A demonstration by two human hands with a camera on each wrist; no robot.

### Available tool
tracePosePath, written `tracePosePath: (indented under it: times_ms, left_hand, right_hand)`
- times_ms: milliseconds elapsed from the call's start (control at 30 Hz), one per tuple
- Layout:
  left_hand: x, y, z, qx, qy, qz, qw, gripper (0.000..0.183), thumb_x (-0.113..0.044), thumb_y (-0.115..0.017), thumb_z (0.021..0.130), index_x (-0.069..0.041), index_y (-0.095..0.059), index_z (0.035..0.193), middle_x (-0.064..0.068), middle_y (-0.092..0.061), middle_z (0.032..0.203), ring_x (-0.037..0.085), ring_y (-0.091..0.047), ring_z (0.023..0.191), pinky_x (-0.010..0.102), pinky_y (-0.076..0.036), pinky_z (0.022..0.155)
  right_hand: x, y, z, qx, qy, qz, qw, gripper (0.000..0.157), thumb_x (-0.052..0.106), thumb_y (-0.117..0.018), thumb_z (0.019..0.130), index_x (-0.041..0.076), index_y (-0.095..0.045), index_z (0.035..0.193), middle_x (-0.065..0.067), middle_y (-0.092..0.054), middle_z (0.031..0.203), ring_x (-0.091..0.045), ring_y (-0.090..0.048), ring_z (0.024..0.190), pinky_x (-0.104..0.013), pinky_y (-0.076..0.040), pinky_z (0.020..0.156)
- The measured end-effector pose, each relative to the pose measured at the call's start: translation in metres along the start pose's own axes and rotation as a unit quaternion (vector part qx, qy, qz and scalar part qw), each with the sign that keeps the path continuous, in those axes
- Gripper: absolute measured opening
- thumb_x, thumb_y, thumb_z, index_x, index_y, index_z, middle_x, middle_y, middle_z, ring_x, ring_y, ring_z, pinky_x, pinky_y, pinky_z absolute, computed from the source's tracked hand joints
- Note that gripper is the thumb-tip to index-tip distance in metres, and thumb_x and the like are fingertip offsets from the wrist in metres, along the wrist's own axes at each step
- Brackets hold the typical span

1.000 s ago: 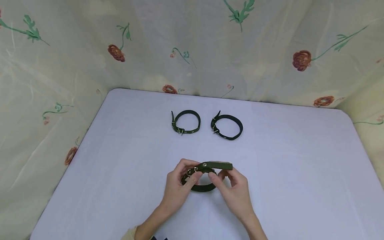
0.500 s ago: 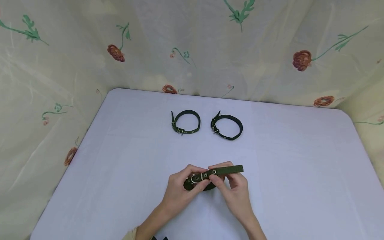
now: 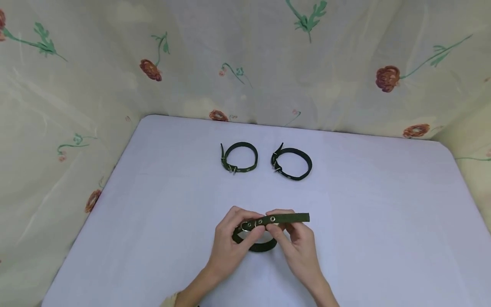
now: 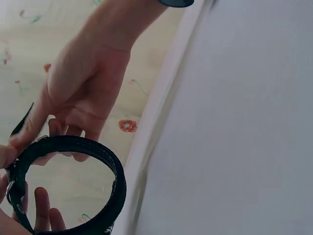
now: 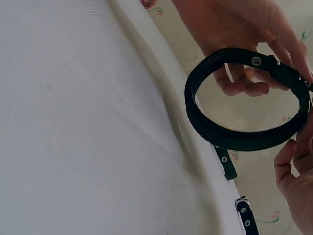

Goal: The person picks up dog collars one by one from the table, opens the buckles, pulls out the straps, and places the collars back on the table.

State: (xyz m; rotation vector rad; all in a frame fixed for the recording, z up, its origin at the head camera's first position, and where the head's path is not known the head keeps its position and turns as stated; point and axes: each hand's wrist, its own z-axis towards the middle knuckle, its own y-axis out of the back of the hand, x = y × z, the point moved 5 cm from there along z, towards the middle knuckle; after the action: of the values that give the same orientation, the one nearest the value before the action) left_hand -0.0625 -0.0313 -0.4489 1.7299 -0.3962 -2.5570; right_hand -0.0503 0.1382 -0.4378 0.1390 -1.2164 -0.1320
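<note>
A dark green webbing dog collar point(image 3: 293, 218), closed into a loop, is held between both hands above the near middle of the table. My left hand point(image 3: 226, 243) pinches it beside the buckle and metal D-ring point(image 3: 245, 226). Close by, the thumb and fingers of my right hand point(image 3: 299, 249) pinch the strap near an eyelet, and its free end sticks out to the right. In the left wrist view the loop of the collar point(image 4: 120, 186) hangs round and open. The right wrist view shows the collar point(image 5: 244, 140) between the two hands, its buckle partly hidden by fingers.
Two more buckled collars lie farther back on the white table point(image 3: 172, 192): a green collar point(image 3: 256, 157) on the left and a darker collar point(image 3: 309, 165) on the right. Behind the table hangs a pale curtain point(image 3: 268, 64) printed with flowers.
The strap's free end has straightened and reaches farther right. My right fingers have come onto the strap near an eyelet. The loop tilted, then swung back into sight. The other collars stay put.
</note>
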Motion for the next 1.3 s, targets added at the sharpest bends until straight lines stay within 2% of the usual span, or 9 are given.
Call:
tracePosePath:
  times_ms: [200, 367, 500, 700, 900, 1033, 1133, 1200, 1300]
  left_hand:
    - [-0.001, 0.004, 0.002, 0.001, 0.039, -0.043, 0.9983, 0.021, -0.013, -0.077, 0.1, -0.017, -0.076, 0.121, 0.005, -0.068, 0.109, 0.009, -0.071, 0.104, 0.024, -0.062, 0.084]
    - [0.002, 0.001, 0.002, 0.015, 0.084, -0.092, 0.9921, 0.021, -0.011, -0.076, 0.101, -0.012, -0.075, 0.122, 0.01, -0.071, 0.118, 0.01, -0.07, 0.111, 0.023, -0.061, 0.093]
    - [0.007, -0.001, 0.002, 0.024, 0.132, -0.132, 0.9821, 0.022, -0.011, -0.075, 0.102, -0.011, -0.073, 0.124, 0.01, -0.073, 0.123, 0.01, -0.069, 0.111, 0.022, -0.057, 0.095]
    - [0.012, -0.001, 0.001, 0.042, 0.224, -0.171, 0.9586, 0.025, -0.018, -0.076, 0.101, -0.013, -0.073, 0.126, 0.001, -0.071, 0.119, 0.012, -0.066, 0.107, 0.024, -0.054, 0.097]
    - [0.011, -0.002, 0.003, 0.061, 0.232, -0.197, 0.9506, 0.028, -0.018, -0.074, 0.103, -0.009, -0.071, 0.129, -0.004, -0.069, 0.111, 0.01, -0.067, 0.102, 0.023, -0.055, 0.094]
    - [0.016, -0.004, 0.002, 0.065, 0.259, -0.231, 0.9356, 0.032, -0.018, -0.071, 0.105, -0.004, -0.067, 0.134, -0.005, -0.066, 0.104, 0.009, -0.067, 0.096, 0.023, -0.058, 0.089]
    - [0.019, -0.006, 0.001, 0.066, 0.278, -0.241, 0.9274, 0.033, -0.018, -0.069, 0.107, -0.002, -0.064, 0.135, -0.005, -0.065, 0.103, 0.008, -0.067, 0.094, 0.024, -0.06, 0.089]
    - [0.02, -0.007, 0.001, 0.072, 0.282, -0.239, 0.9265, 0.034, -0.02, -0.068, 0.108, -0.003, -0.062, 0.137, -0.005, -0.065, 0.105, 0.008, -0.068, 0.09, 0.025, -0.061, 0.089]
    - [0.02, -0.009, 0.0, 0.081, 0.273, -0.223, 0.9323, 0.033, -0.023, -0.065, 0.109, -0.007, -0.06, 0.138, 0.001, -0.066, 0.109, 0.008, -0.069, 0.085, 0.026, -0.061, 0.088]
  right_hand:
    - [0.0, 0.0, 0.004, 0.017, -0.016, -0.017, 1.0, 0.027, -0.005, -0.074, 0.096, 0.009, -0.075, 0.12, 0.001, -0.077, 0.108, -0.006, -0.063, 0.082, -0.021, -0.055, 0.073]
    - [-0.003, 0.002, 0.003, 0.032, -0.057, -0.043, 0.997, 0.022, 0.002, -0.079, 0.095, 0.012, -0.076, 0.115, -0.003, -0.074, 0.096, -0.005, -0.063, 0.075, -0.024, -0.054, 0.07]
    - [-0.005, 0.0, 0.003, 0.058, -0.067, -0.021, 0.996, 0.02, 0.003, -0.078, 0.097, 0.011, -0.077, 0.115, -0.005, -0.075, 0.103, -0.006, -0.062, 0.075, -0.024, -0.055, 0.071]
    - [-0.009, 0.0, 0.002, 0.092, -0.089, -0.002, 0.992, 0.019, 0.006, -0.075, 0.1, 0.013, -0.075, 0.118, 0.004, -0.074, 0.108, -0.008, -0.057, 0.072, -0.023, -0.053, 0.065]
    - [-0.006, -0.002, 0.0, 0.127, -0.09, 0.035, 0.987, 0.021, 0.003, -0.073, 0.101, 0.013, -0.069, 0.119, 0.007, -0.069, 0.108, -0.003, -0.049, 0.068, -0.025, -0.046, 0.059]
    - [0.0, -0.004, -0.002, 0.115, -0.064, -0.006, 0.991, 0.023, 0.008, -0.078, 0.099, 0.02, -0.069, 0.117, 0.004, -0.071, 0.103, -0.004, -0.041, 0.064, -0.025, -0.039, 0.053]
    - [0.0, -0.003, -0.002, 0.089, -0.07, -0.048, 0.992, 0.019, 0.015, -0.079, 0.1, 0.025, -0.071, 0.114, 0.005, -0.075, 0.101, -0.004, -0.038, 0.062, -0.025, -0.037, 0.053]
    - [-0.002, 0.0, -0.003, 0.07, -0.089, -0.063, 0.992, 0.016, 0.018, -0.078, 0.101, 0.025, -0.071, 0.114, 0.005, -0.076, 0.101, -0.002, -0.038, 0.062, -0.024, -0.038, 0.054]
    - [-0.005, 0.005, -0.003, 0.041, -0.118, -0.054, 0.991, 0.015, 0.016, -0.076, 0.102, 0.02, -0.072, 0.116, 0.003, -0.076, 0.104, -0.003, -0.043, 0.067, -0.022, -0.041, 0.059]
